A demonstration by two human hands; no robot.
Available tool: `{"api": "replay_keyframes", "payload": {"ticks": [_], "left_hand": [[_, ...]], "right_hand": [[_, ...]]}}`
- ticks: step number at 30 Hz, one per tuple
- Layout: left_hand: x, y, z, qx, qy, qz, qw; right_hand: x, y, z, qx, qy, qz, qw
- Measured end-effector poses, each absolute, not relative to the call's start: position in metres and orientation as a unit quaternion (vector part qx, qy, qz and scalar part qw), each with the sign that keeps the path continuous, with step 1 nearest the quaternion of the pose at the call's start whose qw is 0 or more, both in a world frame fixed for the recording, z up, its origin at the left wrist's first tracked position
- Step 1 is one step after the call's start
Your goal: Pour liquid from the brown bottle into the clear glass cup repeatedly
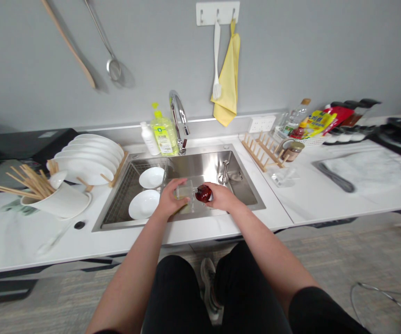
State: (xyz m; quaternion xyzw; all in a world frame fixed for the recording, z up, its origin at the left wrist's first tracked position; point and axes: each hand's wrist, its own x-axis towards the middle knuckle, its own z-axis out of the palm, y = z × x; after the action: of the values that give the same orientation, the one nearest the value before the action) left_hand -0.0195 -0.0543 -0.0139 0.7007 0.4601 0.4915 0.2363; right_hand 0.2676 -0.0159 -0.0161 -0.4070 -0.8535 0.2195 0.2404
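Observation:
Over the front part of the steel sink [200,163], my left hand [171,199] is wrapped round a clear glass container [185,191]. My right hand [221,196] grips a dark red, rounded object [203,193], whose lower side is hidden by the fingers. The two held things are close side by side; whether they touch is unclear. Left of my left hand, two white bowls [144,204] sit in a wire basket [117,204] inside the sink. The chrome faucet [178,113] rises behind the sink.
White plates [89,157] stand in a rack at left, beside a white holder [56,202] of chopsticks. A green soap bottle [164,134] stands behind the sink. On the right are a wooden rack [263,150], a jar [293,151], seasoning bottles and a grey-handled item [337,178].

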Motion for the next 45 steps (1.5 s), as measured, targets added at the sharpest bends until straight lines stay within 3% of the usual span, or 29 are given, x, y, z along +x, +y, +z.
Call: {"api": "replay_keyframes", "payload": {"ticks": [45], "left_hand": [[-0.018,-0.052,-0.026,0.662,0.457,0.519,0.289]], "right_hand": [[0.268,-0.014,-0.020,-0.407,-0.855,0.211,0.242]]}}
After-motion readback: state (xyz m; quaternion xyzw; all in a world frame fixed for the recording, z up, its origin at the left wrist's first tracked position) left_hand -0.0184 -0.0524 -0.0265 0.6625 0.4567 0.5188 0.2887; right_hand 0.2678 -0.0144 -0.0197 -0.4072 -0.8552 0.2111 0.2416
